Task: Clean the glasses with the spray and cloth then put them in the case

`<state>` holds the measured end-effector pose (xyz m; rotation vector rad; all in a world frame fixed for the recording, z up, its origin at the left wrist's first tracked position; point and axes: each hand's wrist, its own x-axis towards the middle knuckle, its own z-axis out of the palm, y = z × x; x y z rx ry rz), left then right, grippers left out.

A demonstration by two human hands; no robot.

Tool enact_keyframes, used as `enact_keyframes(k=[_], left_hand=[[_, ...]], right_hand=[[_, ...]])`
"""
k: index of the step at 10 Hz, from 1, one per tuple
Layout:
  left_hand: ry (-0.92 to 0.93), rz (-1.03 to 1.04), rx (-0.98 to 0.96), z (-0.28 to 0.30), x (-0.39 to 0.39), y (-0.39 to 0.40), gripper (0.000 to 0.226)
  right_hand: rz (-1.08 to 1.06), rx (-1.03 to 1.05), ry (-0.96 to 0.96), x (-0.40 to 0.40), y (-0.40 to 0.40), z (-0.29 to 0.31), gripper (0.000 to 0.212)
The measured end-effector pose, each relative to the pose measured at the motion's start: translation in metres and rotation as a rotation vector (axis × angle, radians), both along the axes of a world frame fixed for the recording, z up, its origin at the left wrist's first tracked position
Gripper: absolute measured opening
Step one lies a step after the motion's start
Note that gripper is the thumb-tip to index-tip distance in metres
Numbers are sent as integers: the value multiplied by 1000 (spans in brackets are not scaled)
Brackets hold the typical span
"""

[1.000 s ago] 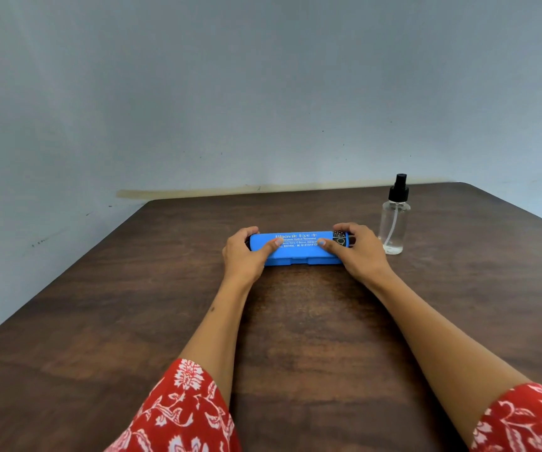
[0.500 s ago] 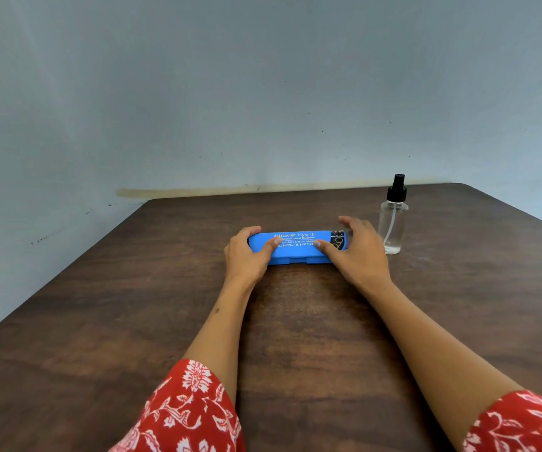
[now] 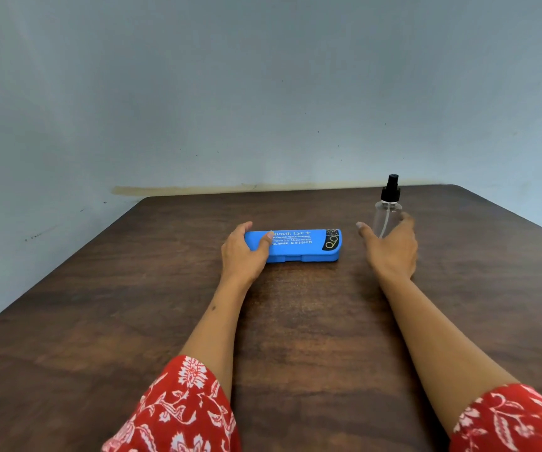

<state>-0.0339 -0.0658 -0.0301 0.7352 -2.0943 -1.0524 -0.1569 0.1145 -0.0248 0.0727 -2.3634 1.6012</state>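
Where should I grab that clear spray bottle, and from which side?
Grip the spray bottle round its clear, round body, below the black pump top, coming from the near side where the right hand already reaches with fingers spread. It stands upright on the table, so a sideways wrap should keep it level and leave the nozzle free.

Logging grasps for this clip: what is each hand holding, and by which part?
The left hand grips the blue case at its left end. The right hand is open beside the spray bottle, holding nothing.
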Motion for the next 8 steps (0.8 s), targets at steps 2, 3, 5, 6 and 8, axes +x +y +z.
enact_keyframes(k=[2,3,5,6,8], left_hand=[[-5,-7,19,0,-2,1,59],[11,0,30,-1,-1,1,60],[31,11,30,-1,-1,3,60],[21,13,18,-1,-1,3,60],[61,79,-154,-3,-1,6,55]], right_hand=[[-12,63,37,4,-1,0,61],[45,79,55,9,-3,1,61],[135,125,94,12,-5,0,62],[144,123,79,11,-5,0,62],[114,75,78,12,-4,0,74]])
